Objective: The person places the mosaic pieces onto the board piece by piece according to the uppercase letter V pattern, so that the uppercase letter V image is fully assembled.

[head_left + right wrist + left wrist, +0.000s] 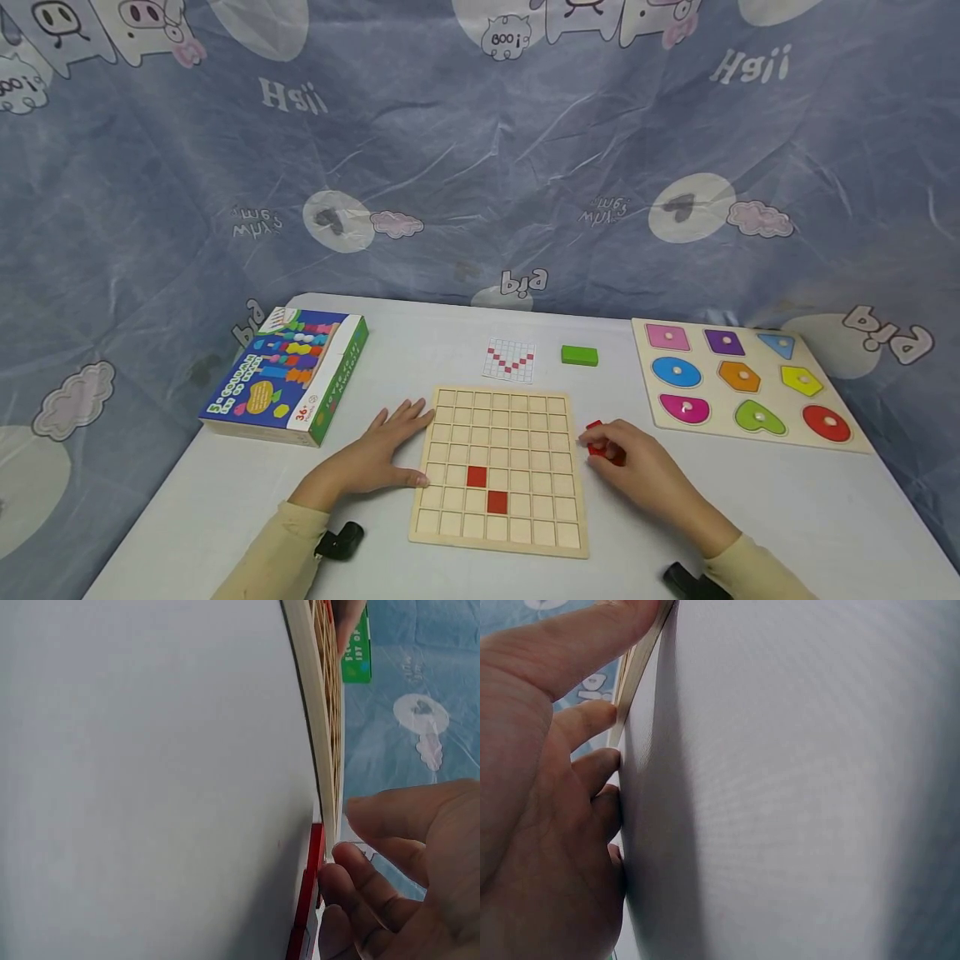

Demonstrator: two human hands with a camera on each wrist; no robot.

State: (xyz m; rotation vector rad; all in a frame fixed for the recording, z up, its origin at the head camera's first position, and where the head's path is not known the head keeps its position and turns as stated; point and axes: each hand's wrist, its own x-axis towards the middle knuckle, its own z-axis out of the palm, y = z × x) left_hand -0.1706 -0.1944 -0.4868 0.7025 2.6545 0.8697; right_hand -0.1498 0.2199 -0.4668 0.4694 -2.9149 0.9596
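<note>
A wooden grid board lies flat at the table's front middle. Two of its cells hold square red tiles, set diagonally to each other. My left hand rests at the board's left edge with fingers spread, its thumb touching the frame. Beside the right edge, my right hand bends over a few loose red tiles. In the right wrist view, its fingertips touch these red tiles on the table, and the thumb stands apart from them. The hand partly hides the tiles in the head view.
Behind the board lie a small card with a pink V pattern on a grid and a green block. A wooden shape puzzle is at the right, a blue toy box at the left. A patterned curtain hangs behind the table.
</note>
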